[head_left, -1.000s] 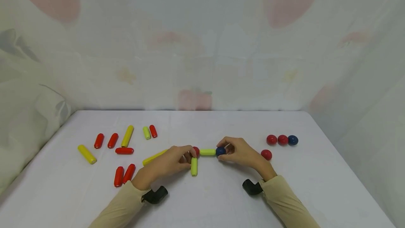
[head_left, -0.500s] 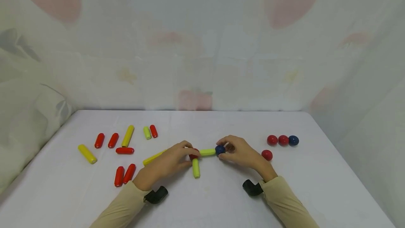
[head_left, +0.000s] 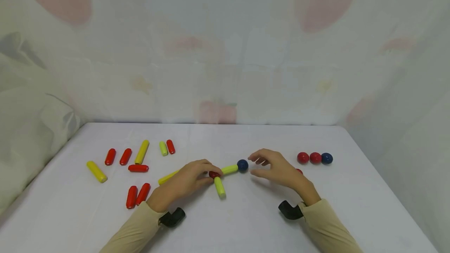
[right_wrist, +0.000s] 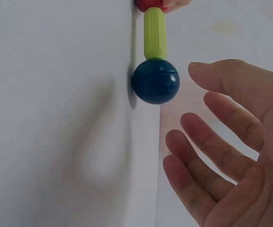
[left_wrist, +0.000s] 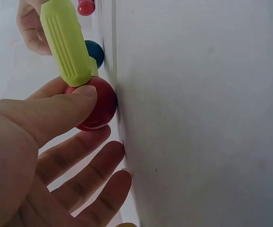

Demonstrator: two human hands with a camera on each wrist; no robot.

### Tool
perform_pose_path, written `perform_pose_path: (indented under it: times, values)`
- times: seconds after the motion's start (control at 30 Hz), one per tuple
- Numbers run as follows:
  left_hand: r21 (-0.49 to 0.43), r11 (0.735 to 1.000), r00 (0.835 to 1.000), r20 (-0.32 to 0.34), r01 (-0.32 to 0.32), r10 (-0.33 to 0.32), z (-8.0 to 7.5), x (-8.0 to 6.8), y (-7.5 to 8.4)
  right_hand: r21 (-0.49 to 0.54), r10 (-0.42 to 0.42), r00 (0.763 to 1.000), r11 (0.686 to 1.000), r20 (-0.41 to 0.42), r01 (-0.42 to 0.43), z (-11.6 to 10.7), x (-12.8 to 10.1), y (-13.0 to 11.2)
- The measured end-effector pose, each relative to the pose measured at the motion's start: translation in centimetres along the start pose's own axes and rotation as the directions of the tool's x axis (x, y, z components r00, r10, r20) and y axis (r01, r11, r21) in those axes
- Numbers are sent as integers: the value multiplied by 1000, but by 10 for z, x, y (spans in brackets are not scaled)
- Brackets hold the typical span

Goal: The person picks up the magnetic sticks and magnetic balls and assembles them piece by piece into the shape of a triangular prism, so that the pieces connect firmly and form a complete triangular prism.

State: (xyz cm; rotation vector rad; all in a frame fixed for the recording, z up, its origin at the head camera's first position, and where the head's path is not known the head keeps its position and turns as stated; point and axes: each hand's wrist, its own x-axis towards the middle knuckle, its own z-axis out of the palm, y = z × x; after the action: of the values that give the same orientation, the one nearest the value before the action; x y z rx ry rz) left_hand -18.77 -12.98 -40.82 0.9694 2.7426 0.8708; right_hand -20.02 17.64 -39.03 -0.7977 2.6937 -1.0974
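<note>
On the white table, midway between left and right edges, the left hand holds a pinch; the right hand hovers, fingers apart. Two ridged yellow-green rods meet at the pinched glossy red ball; a dark-blue ball caps the one toward the right edge.

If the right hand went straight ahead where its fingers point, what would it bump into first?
Probably the blue ball on the end of the yellow-green stick. It sits just in front of the right hand, with a gap between. The hand's height is hard to judge, so it might pass above.
</note>
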Motion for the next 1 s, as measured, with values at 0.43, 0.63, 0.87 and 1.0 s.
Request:
perform_pose_path:
  times: [0.43, 0.63, 0.87, 1.0]
  values:
    - [-35, 999, 1000, -21, -2, 2, 0, -1, -1, -36, 54, 998, 998, -13, -55, -22, -28, 8]
    - [-54, 998, 1000, -17, 12, -13, 0, 0, 0, -40, 77, 997, 996, -32, -78, -33, -41, 16]
    - [-56, 998, 1000, -14, 6, -6, -2, 1, 1, -94, 87, 995, 991, -52, -92, -44, -54, 29]
    - [-60, 998, 1000, -13, 11, -12, -2, 0, 0, -135, 108, 993, 984, -52, -114, -49, -58, 32]
